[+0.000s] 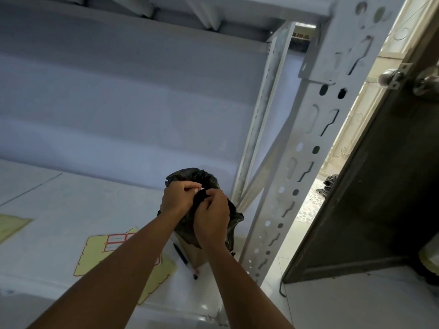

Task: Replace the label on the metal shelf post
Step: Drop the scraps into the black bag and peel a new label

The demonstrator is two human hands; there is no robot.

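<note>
The white slotted metal shelf post rises on the right of the shelf. Over a black plastic bag that stands on the shelf, my left hand and my right hand meet. Between their fingertips is a small white scrap, which looks like a label; both hands pinch it. A yellow label sheet with red-bordered labels lies on the shelf, partly under my left forearm. A black pen lies beside the bag.
A brown box sits under the black bag. Another yellow sheet lies at the far left. A dark door with a metal knob stands open to the right of the post. The upper shelf runs overhead.
</note>
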